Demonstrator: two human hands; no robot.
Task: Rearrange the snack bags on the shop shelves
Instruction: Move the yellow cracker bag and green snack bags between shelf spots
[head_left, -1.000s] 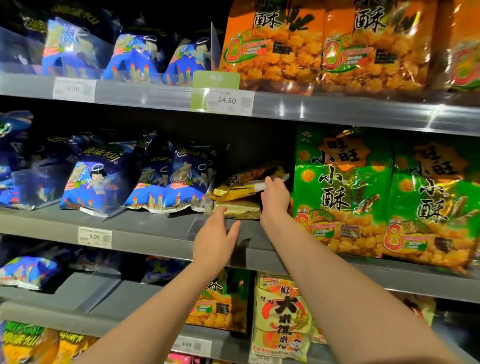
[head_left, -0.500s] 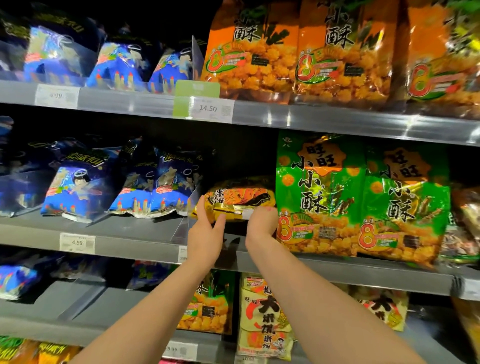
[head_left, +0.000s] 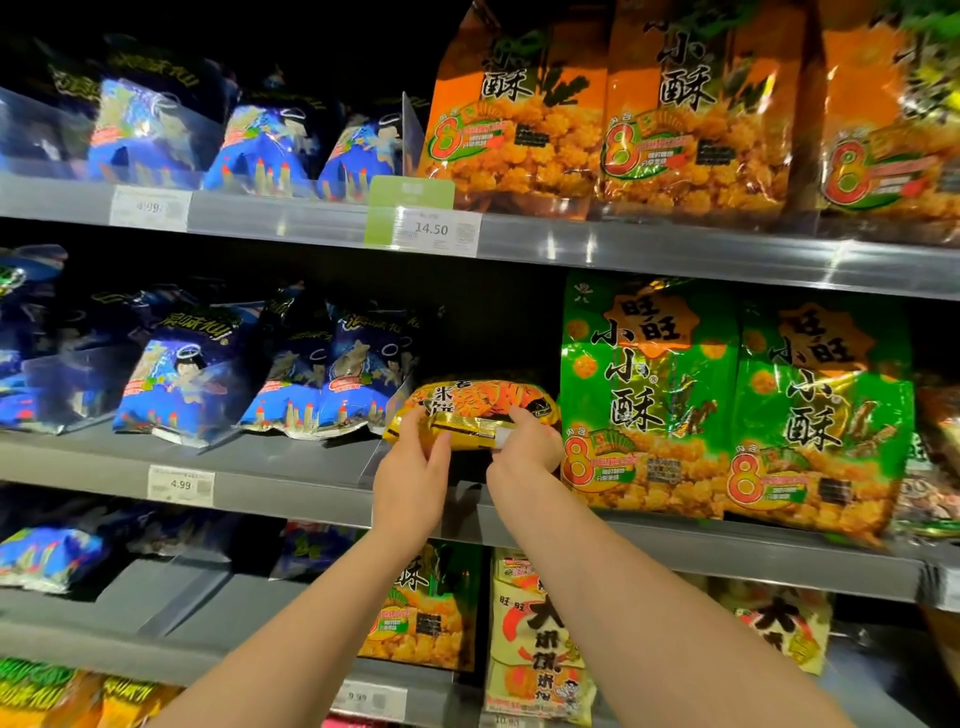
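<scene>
A yellow and orange snack bag is held at the front of the middle shelf, in the gap between blue bags and green bags. My left hand grips its lower left corner, fingers curled over the bag's front. My right hand grips its lower right edge, thumb on the bag's front. The bag stands tilted with its printed face toward me. The bag's underside is hidden by both hands.
Blue snack bags fill the middle shelf's left side behind a clear divider. Large green bags stand close on the right. Orange bags line the top shelf above a 14.50 price tag. More bags sit on the lower shelf.
The yellow bag lay flat deep in the gap; both hands took hold of it, pulled it forward and raised it so its printed face shows.
</scene>
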